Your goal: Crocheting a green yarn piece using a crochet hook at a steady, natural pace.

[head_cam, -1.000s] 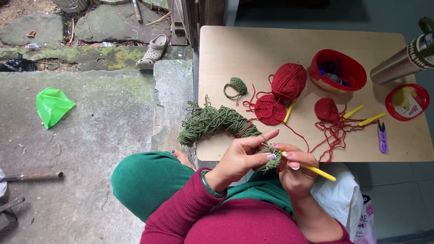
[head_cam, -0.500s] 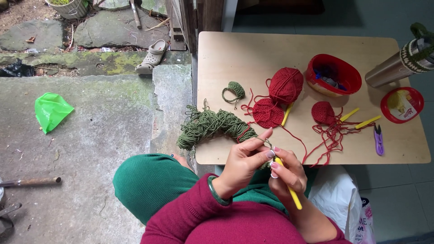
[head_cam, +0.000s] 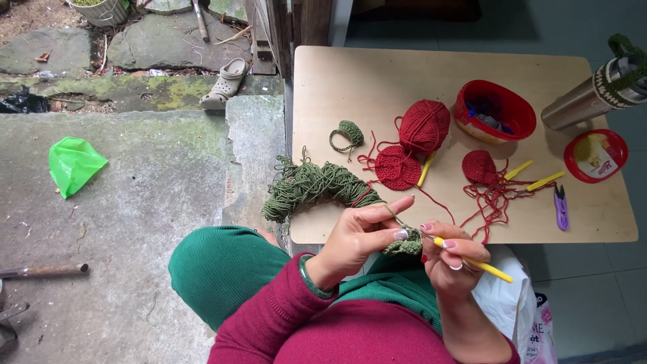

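We see the wooden tabletop [head_cam: 377, 81] first, then the loose green yarn skein [head_cam: 306, 189] draped over its near edge. A red yarn ball [head_cam: 424, 125] sits beside a flat red crocheted round [head_cam: 397, 168]. At the near edge, our left hand [head_cam: 357, 239] pinches the small green crochet piece [head_cam: 404, 246], and our right hand [head_cam: 448, 266] closes around a yellow crochet hook [head_cam: 475, 264] touching that piece.

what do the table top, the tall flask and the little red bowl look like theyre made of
Table top: pale wood, probably plywood, matte, with faint grain. Tall flask: brushed metal, likely steel, with a dull silver sheen. Red bowl: looks like plastic, glossy with a smooth moulded rim.
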